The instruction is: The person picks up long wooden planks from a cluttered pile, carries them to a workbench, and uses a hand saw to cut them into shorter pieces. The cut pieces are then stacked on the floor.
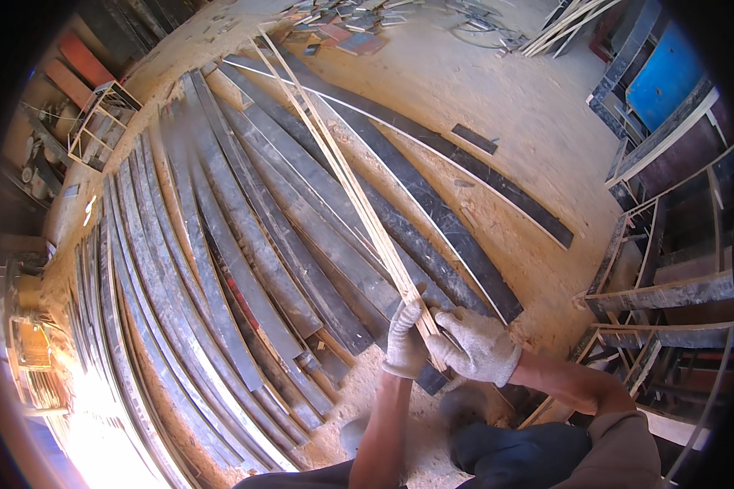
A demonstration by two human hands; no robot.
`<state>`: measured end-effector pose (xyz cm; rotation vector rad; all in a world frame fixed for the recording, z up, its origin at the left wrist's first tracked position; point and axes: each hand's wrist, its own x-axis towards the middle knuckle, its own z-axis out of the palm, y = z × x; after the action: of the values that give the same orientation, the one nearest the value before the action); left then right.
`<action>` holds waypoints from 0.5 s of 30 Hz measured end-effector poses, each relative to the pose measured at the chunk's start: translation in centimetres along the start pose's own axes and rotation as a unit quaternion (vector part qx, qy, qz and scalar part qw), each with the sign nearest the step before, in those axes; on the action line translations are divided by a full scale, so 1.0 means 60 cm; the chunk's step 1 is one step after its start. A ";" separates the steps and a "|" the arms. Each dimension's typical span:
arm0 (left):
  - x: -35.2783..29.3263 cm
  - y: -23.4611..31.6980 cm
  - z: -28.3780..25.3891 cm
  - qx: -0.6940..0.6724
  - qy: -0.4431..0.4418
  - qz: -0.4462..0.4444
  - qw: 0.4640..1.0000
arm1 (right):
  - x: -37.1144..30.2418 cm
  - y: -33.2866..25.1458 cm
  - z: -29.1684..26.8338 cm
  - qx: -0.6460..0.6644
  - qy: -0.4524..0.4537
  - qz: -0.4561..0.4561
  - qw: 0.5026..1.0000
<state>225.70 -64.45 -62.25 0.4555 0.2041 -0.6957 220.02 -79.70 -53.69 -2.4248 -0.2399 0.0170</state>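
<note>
Several long, thin pale wooden strips [362, 213] reach from my hands away toward the far upper left, bunched at the near end and fanning slightly apart at the far end. My left hand [405, 341], in a whitish work glove, is closed round the bunch near its close end. Right beside it my gloved right hand [477, 346] grips the same strips at their near end, its fingers partly hidden. Beneath the strips lie many long dark boards [269, 216], side by side on the dusty ground.
Dark frames with wooden slats [661, 295] stand close on my right, a blue panel [665, 77] behind them. A short dark offcut [475, 138] lies on the sawdust-covered floor. Scrap pieces [359, 41] are heaped at the far end. A small open wooden frame [102, 122] stands far left.
</note>
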 end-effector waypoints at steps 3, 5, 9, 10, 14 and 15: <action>0.011 -0.013 -0.016 0.031 0.032 0.006 0.999 | -0.013 -0.021 0.012 0.090 -0.005 0.072 0.993; 0.019 -0.021 -0.012 0.016 0.052 -0.009 0.999 | -0.021 -0.006 0.044 0.136 -0.015 0.127 0.982; 0.046 -0.029 -0.033 0.162 0.058 0.022 0.985 | -0.025 0.011 0.063 0.179 0.011 0.200 0.963; 0.050 -0.022 -0.035 0.219 0.011 0.020 0.976 | -0.033 0.016 0.065 0.141 -0.004 0.210 0.967; 0.101 0.039 0.024 0.106 0.072 0.011 0.992 | -0.083 -0.031 0.037 0.005 -0.098 0.230 0.968; 0.113 0.056 0.041 0.089 0.103 0.012 0.991 | -0.098 -0.050 0.028 -0.018 -0.129 0.249 0.960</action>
<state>233.06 -67.22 -61.16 0.7018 0.3324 -0.6458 213.62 -77.44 -53.35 -2.4536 0.2641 0.5609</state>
